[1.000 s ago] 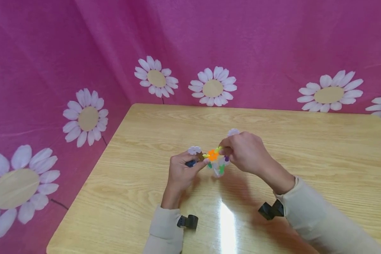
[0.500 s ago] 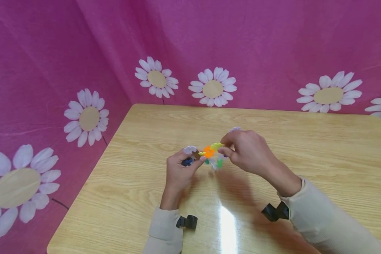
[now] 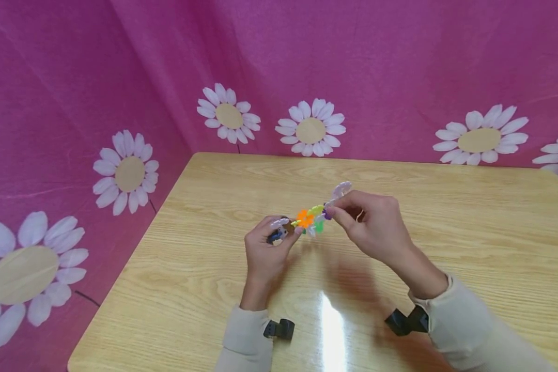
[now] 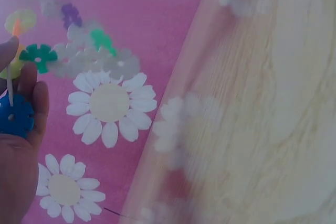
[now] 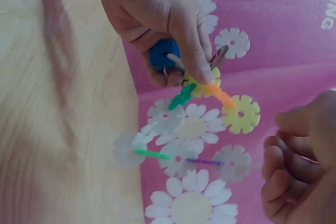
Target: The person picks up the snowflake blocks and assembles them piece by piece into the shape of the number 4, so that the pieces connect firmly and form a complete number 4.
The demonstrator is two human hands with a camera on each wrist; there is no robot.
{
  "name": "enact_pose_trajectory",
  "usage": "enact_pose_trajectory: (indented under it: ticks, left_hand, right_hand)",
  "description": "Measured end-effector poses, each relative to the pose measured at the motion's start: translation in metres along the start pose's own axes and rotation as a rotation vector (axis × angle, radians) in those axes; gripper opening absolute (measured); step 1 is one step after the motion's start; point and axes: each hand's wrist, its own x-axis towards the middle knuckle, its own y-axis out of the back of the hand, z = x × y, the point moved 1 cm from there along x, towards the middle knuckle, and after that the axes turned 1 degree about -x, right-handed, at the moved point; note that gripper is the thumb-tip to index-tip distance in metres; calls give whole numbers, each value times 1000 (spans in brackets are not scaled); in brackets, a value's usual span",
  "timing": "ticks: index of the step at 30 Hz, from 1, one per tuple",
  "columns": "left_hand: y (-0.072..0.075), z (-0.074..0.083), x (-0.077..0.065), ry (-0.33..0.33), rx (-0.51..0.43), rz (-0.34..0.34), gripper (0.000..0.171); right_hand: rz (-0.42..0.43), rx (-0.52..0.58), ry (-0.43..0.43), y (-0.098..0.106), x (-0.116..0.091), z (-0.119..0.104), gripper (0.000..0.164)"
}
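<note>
A chain of interlocking notched plastic discs is held up over the table between both hands. My left hand (image 3: 267, 253) grips its left end, where a blue disc (image 5: 164, 54), a brown disc (image 5: 219, 56) and a clear disc (image 5: 232, 43) join. From the thumb run an orange disc (image 3: 305, 218) and a yellow disc (image 3: 315, 210). A second branch has a dark green disc (image 4: 39, 57), several clear discs and a bright green disc (image 4: 103, 41). My right hand (image 3: 376, 222) pinches the right end beside a purple disc (image 3: 327, 212); a clear disc (image 3: 341, 190) sticks out past its fingers.
The wood-grain table (image 3: 204, 186) lies under both hands, with a bright glare patch near its front. A pink curtain with white daisies (image 3: 376, 62) rises behind and to the left. Black wrist cameras (image 3: 279, 329) sit at both cuffs.
My right hand's fingers have shifted from the yellow disc to the purple and clear discs at the right end. The chain has turned slightly, and the left hand keeps its grip.
</note>
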Motion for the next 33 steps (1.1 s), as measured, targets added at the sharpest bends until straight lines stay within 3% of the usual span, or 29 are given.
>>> enact_pose_trajectory:
  ticks: [4,9,11,18,27,33]
  left_hand:
    - [-3,1,0,-72,11,32,14]
    - [-12,20,4,-139,86,83,17]
    - [-16,19,4,-167,96,93,18]
    - [-26,-4,-4,-206,100,83,23]
    - [-33,-5,-10,-189,33,44,27]
    - [-30,-3,-9,-180,11,-39,30]
  right_hand:
    - [51,33,-109,1,-5,9,9]
    - [-67,114,-331,-6,-10,13,19]
    - [-118,144,-379,-10,-11,13,25]
    - [-152,234,-438,-19,-11,9,40]
    - [-130,308,-482,-16,-13,6,36]
    - [-115,334,-475,-9,-15,10,32]
